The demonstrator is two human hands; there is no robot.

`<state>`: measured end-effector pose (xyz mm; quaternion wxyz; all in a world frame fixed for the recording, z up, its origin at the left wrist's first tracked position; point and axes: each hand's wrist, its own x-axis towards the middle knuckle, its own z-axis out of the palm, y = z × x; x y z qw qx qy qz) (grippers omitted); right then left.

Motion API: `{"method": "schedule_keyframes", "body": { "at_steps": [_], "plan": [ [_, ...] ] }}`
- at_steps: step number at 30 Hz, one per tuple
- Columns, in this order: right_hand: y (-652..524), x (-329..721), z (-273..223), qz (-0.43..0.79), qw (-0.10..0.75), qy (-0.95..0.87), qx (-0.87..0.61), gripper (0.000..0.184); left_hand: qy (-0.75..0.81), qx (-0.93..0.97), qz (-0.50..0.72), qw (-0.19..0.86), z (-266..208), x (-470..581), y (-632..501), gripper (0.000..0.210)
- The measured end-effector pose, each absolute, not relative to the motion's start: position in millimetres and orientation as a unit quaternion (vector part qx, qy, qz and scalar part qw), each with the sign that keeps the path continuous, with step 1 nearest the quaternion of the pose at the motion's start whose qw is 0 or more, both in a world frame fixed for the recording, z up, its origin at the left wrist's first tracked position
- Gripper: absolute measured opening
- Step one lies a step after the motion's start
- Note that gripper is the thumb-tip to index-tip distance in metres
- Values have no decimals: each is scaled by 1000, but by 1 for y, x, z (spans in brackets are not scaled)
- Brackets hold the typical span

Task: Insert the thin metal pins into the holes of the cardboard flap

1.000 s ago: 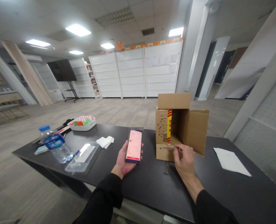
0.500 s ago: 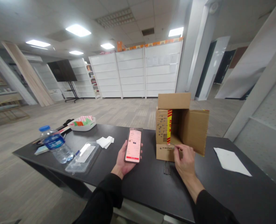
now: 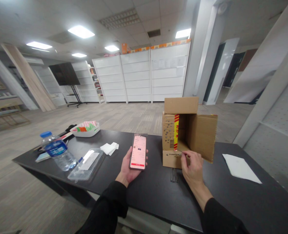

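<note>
My left hand (image 3: 130, 169) is closed round a smartphone (image 3: 138, 152), held upright with its lit pinkish screen towards me and a red bar along the bottom. At the front of an open cardboard box (image 3: 168, 159), my right hand (image 3: 192, 165) pinches a thin metal nail (image 3: 180, 150); most of it is hidden by the fingers. The nail's visible end is near a row of small holes low on the box. More dark marks or holes dot the side panel beside a yellow and red tape strip. Several long nails (image 3: 174, 175) lie side by side below the box.
The dark table (image 3: 156, 195) holds a water bottle (image 3: 57, 151), a clear plastic case (image 3: 86, 165), crumpled tissue (image 3: 109, 148) and a white basket (image 3: 86, 131) of colourful packets on the left. Folded white paper (image 3: 241, 169) lies right of the box, whose side flap (image 3: 203, 136) sticks out.
</note>
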<state>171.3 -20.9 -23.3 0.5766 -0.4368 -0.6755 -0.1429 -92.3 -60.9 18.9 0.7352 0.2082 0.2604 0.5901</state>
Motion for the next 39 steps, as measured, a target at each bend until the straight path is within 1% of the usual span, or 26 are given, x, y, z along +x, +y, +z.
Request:
{"method": "schedule_keyframes", "body": {
  "at_steps": [5, 16, 39],
  "plan": [
    [-22, 172, -22, -140, 577, -675, -438, 8, 267, 199, 591, 735, 20, -91, -62, 54],
    [-21, 172, -21, -155, 575, -678, -431, 6, 267, 204, 581, 741, 19, -92, -61, 59],
    [-22, 172, -22, -139, 580, -675, -435, 7, 291, 195, 590, 728, 20, -95, -60, 53]
  ]
}}
